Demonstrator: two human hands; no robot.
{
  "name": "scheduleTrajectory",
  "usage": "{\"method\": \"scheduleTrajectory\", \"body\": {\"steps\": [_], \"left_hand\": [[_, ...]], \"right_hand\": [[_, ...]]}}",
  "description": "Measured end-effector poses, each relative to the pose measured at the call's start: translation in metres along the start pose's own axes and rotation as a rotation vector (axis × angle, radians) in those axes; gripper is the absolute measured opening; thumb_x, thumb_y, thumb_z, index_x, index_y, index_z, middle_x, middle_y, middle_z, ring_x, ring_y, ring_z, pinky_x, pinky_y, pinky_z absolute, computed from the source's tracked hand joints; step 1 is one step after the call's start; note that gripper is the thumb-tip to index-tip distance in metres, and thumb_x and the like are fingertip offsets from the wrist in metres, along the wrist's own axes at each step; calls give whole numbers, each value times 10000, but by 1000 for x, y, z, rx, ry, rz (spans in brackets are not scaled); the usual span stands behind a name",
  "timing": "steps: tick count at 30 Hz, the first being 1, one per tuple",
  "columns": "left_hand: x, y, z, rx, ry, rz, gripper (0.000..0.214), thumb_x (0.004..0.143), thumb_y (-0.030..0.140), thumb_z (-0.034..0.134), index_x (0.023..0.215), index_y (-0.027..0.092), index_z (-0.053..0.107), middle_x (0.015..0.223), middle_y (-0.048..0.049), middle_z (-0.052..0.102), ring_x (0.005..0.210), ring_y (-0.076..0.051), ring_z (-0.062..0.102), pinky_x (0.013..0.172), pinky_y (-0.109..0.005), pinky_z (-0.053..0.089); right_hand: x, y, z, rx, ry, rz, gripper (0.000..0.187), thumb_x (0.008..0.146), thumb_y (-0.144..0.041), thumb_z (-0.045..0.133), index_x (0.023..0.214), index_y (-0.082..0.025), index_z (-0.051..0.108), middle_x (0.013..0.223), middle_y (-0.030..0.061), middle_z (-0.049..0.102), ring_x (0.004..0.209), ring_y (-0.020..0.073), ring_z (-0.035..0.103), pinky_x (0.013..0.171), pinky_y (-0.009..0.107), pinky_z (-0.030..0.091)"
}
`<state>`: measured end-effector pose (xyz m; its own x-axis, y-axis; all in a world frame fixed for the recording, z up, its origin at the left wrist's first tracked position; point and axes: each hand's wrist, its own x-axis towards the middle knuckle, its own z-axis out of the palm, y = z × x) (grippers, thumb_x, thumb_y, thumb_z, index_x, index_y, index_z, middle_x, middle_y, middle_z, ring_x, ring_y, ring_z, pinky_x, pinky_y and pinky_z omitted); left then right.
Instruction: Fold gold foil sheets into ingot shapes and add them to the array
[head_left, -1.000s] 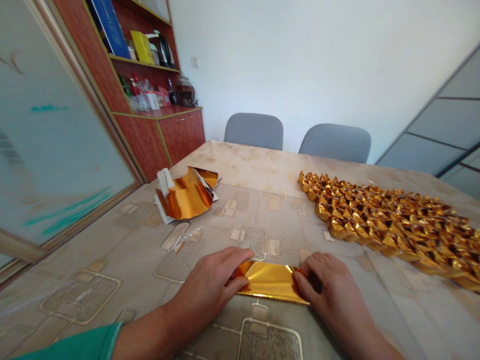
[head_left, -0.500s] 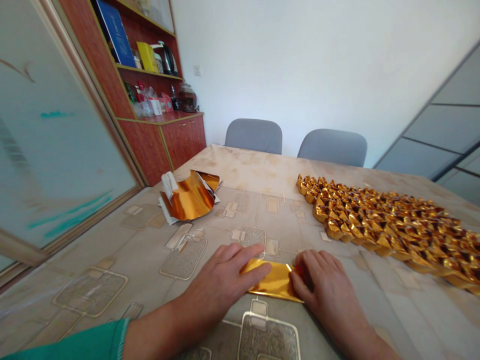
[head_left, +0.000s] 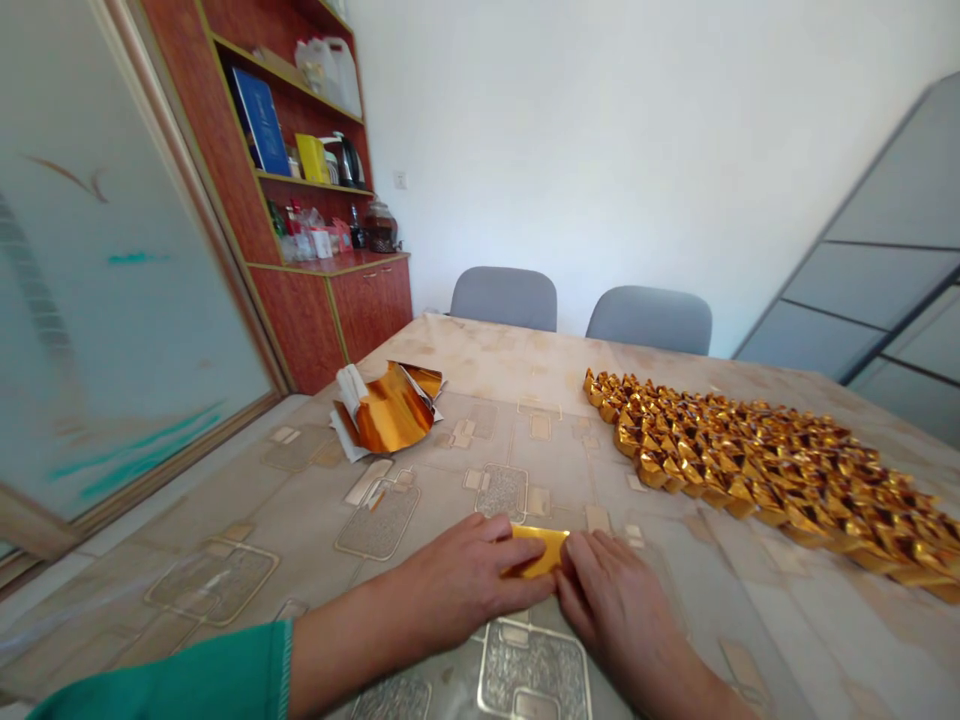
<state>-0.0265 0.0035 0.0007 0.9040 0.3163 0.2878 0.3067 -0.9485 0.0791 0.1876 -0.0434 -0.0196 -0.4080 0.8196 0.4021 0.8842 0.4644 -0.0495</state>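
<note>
A small folded piece of gold foil paper [head_left: 546, 550] lies on the patterned tablecloth between my hands, its ends partly hidden by my fingers. My left hand [head_left: 484, 565] grips its left part, fingers reaching across the foil and thumb along the near edge. At the other end, my right hand [head_left: 619, 600] pinches the foil with its fingers bent. To the far left sits a loose stack of gold foil sheets [head_left: 394, 412] with white backing, curled upward. Rows of folded gold foil pieces [head_left: 750, 460] stand packed together on the right.
The table has a cloth with raised square patterns [head_left: 379, 525]. Behind its far edge stand two grey chairs [head_left: 504, 297] [head_left: 649, 318]. A red wooden cabinet [head_left: 300, 310] with shelves is at the back left, beside a frosted glass door [head_left: 135, 330].
My hands have come closer together, the right one moving left along the foil. Less of the gold piece shows between them. The view has tilted up slightly.
</note>
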Motion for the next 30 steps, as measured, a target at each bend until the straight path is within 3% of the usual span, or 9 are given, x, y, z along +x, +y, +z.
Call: {"method": "scheduleTrajectory", "body": {"steps": [6,12,20,25,30], "left_hand": [[-8,0,-12,33,-37,35,357,982,202,478,1328,284,506,1278,-61,604,997,-199,572,883,-331,429],[-38,-4,-26,44,-85,-4,334,988,200,473,1315,244,524,1293,-56,630,1077,-215,582,912,-345,400],[-71,-7,-34,73,34,-71,352,993,150,445,1322,235,538,1206,-37,688,1035,-195,604,938,-361,429],[-50,6,-27,61,124,-85,234,1001,166,431,1142,196,615,1071,-51,697,940,-179,608,864,-322,467],[-9,14,-7,158,1,-75,124,961,202,527,882,170,618,851,-31,651,789,-191,583,717,-325,485]], "right_hand": [[-2,6,-2,24,-101,52,151,826,-77,579,772,-208,527,738,18,631,682,207,611,628,296,416],[0,7,-2,16,-143,37,119,868,-111,579,795,-200,548,757,25,637,693,205,616,643,297,420],[2,7,-3,24,-191,24,93,882,-151,608,807,-201,584,774,23,649,701,210,618,647,303,406],[4,6,-7,24,-223,32,79,879,-147,611,821,-200,605,783,25,640,703,208,612,645,304,401],[4,5,-10,56,-254,62,85,890,-134,576,844,-198,606,826,36,615,732,209,598,649,301,396]]}}
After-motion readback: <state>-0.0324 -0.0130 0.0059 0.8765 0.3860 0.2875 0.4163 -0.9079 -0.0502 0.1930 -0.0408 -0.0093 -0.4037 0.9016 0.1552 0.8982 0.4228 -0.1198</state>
